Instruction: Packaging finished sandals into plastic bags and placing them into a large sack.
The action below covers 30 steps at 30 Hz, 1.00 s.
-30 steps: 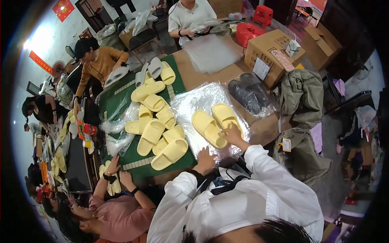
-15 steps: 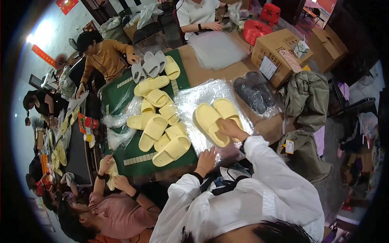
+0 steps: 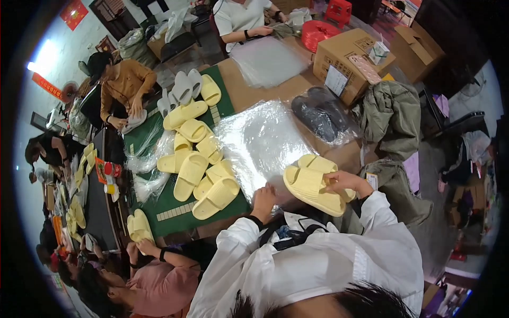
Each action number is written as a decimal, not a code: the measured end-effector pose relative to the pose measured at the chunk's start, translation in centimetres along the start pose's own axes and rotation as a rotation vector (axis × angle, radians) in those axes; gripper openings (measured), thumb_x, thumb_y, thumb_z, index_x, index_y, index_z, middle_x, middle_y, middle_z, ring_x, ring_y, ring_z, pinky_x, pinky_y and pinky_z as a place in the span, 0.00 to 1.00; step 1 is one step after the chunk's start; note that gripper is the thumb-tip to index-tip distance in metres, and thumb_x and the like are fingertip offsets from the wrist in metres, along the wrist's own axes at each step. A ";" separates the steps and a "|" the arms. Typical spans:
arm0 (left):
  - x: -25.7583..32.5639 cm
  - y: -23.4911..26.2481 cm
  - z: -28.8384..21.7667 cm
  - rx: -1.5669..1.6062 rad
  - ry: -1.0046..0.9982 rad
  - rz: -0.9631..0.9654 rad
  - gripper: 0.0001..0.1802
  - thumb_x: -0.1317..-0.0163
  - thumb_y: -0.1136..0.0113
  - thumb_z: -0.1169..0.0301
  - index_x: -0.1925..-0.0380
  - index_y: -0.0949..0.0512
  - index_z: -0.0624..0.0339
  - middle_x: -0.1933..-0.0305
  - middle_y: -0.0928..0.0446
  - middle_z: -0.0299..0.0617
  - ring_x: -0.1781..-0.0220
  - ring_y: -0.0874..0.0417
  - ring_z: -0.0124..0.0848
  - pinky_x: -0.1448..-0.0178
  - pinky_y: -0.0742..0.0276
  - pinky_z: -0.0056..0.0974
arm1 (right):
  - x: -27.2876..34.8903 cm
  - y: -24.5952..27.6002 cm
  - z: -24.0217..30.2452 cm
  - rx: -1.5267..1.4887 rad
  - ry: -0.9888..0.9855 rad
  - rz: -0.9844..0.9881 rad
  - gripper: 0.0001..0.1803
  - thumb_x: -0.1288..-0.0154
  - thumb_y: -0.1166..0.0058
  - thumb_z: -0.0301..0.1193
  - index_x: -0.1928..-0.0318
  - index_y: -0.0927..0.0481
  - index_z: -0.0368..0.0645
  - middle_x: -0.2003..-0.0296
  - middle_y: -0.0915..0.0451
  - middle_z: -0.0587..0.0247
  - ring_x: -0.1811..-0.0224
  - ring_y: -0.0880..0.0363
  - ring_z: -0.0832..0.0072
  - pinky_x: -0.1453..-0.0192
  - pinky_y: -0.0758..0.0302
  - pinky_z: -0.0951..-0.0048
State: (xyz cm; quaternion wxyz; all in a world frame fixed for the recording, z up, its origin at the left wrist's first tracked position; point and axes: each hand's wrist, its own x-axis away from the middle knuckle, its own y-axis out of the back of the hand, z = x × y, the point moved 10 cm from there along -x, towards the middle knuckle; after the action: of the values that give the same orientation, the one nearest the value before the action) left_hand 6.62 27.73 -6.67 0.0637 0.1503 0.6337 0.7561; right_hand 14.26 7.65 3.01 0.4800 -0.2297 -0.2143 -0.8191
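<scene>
Head view, looking down: the right hand (image 3: 343, 183) is wrapped around a pair of pale yellow slippers (image 3: 314, 186), fingers curled over the top edge, holding the pair up off the worktop (image 3: 249, 95) with the soles stacked together. The left hand (image 3: 263, 200) sits just to the left of those slippers, fingers bent and pressing down on the near edge of a clear plastic bag (image 3: 262, 143) that lies flat and shiny ahead of both hands; can't really tell if it's pinching the film or just resting on it. Further left of the left hand there's a loose pile of yellow slippers (image 3: 199, 169) on a green mat (image 3: 175, 214). Ahead and to the right of the right hand is a bagged dark pair of slippers (image 3: 318, 114), then a cardboard box (image 3: 350, 55) beyond that. An olive jacket (image 3: 389, 114) hangs off to the right. Other people sit round the worktop, one in a pink top (image 3: 164, 278) near the left hand's side holding another yellow pair.
</scene>
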 end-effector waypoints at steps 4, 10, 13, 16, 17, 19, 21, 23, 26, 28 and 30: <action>0.8 -1.2 0.1 -0.003 -0.069 -0.021 0.21 0.45 0.53 0.68 0.52 0.30 0.67 0.53 0.27 0.56 0.58 0.27 0.39 0.55 0.32 0.41 | 0.3 -1.2 1.5 -0.125 0.109 0.103 0.27 0.46 0.40 0.32 0.45 0.29 0.39 0.57 0.23 0.70 0.57 0.31 0.85 0.51 0.34 0.81; -0.3 2.5 3.7 0.297 0.088 -0.134 0.05 0.47 0.52 0.70 0.75 0.27 0.56 0.68 0.26 0.41 0.63 0.25 0.39 0.61 0.31 0.42 | 0.0 -2.5 0.2 -0.114 0.124 0.234 0.25 0.43 0.44 0.31 0.44 0.30 0.39 0.61 0.23 0.73 0.62 0.31 0.87 0.56 0.34 0.83; -1.1 5.1 5.7 0.320 0.199 -0.253 0.06 0.44 0.50 0.68 0.76 0.28 0.56 0.72 0.26 0.42 0.67 0.25 0.41 0.64 0.30 0.44 | -0.1 -3.1 0.9 -0.185 0.135 0.294 0.25 0.43 0.45 0.30 0.44 0.30 0.39 0.62 0.23 0.73 0.64 0.31 0.88 0.57 0.33 0.83; -1.9 7.4 8.3 0.434 0.346 -0.384 0.08 0.42 0.49 0.66 0.75 0.29 0.58 0.73 0.27 0.46 0.69 0.26 0.44 0.67 0.30 0.46 | 0.3 -3.4 2.9 -0.232 0.145 0.344 0.25 0.42 0.45 0.28 0.43 0.31 0.38 0.60 0.23 0.72 0.63 0.30 0.87 0.56 0.33 0.83; -1.5 8.3 9.5 0.480 0.424 -0.475 0.09 0.41 0.49 0.66 0.75 0.29 0.59 0.73 0.27 0.46 0.70 0.26 0.45 0.67 0.30 0.46 | 0.3 -3.9 3.5 -0.237 0.154 0.381 0.26 0.42 0.46 0.27 0.43 0.32 0.37 0.59 0.23 0.71 0.61 0.30 0.87 0.55 0.33 0.83; -1.7 9.1 9.9 0.470 0.410 -0.518 0.10 0.41 0.49 0.64 0.75 0.30 0.58 0.74 0.27 0.45 0.70 0.26 0.44 0.68 0.29 0.45 | -0.2 -4.6 4.6 -0.260 0.176 0.410 0.26 0.42 0.45 0.27 0.42 0.33 0.37 0.56 0.24 0.70 0.59 0.30 0.86 0.53 0.34 0.83; -1.7 10.0 10.0 0.513 0.398 -0.564 0.10 0.40 0.49 0.62 0.74 0.31 0.57 0.76 0.26 0.45 0.72 0.24 0.45 0.68 0.28 0.46 | -0.5 -5.0 5.0 -0.248 0.179 0.449 0.28 0.42 0.45 0.26 0.41 0.35 0.36 0.50 0.27 0.68 0.54 0.32 0.85 0.49 0.35 0.83; -2.1 9.8 10.0 0.575 0.422 -0.467 0.09 0.40 0.49 0.63 0.72 0.30 0.57 0.76 0.25 0.47 0.73 0.23 0.45 0.69 0.28 0.46 | -1.0 -5.2 5.4 -0.202 0.197 0.421 0.28 0.42 0.45 0.27 0.41 0.35 0.36 0.50 0.27 0.67 0.54 0.32 0.85 0.49 0.35 0.83; -2.3 8.9 10.6 0.684 0.446 -0.386 0.07 0.40 0.50 0.65 0.68 0.28 0.56 0.76 0.23 0.49 0.73 0.22 0.46 0.69 0.27 0.46 | -1.5 -5.2 6.4 -0.010 0.209 0.342 0.28 0.43 0.43 0.35 0.43 0.31 0.39 0.53 0.25 0.65 0.55 0.31 0.82 0.51 0.34 0.80; -2.2 8.6 11.5 0.732 0.443 -0.407 0.07 0.39 0.50 0.65 0.66 0.27 0.55 0.76 0.23 0.49 0.73 0.21 0.46 0.69 0.27 0.46 | -1.6 -4.4 7.4 0.291 0.087 0.155 0.26 0.44 0.42 0.40 0.48 0.27 0.39 0.60 0.23 0.63 0.58 0.30 0.80 0.53 0.34 0.78; -1.6 8.0 13.2 0.974 0.540 -0.465 0.09 0.42 0.46 0.65 0.65 0.24 0.57 0.76 0.23 0.49 0.73 0.20 0.44 0.69 0.26 0.42 | -2.6 -4.7 7.1 0.288 0.170 0.100 0.26 0.47 0.41 0.43 0.52 0.25 0.40 0.65 0.24 0.58 0.59 0.27 0.73 0.54 0.33 0.73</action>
State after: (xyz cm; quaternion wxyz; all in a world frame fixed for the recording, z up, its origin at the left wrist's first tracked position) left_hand 12.94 38.15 2.92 -0.0119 -0.1775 0.9171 0.3566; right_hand 12.47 15.63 6.58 0.5643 -0.0989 -0.2764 -0.7716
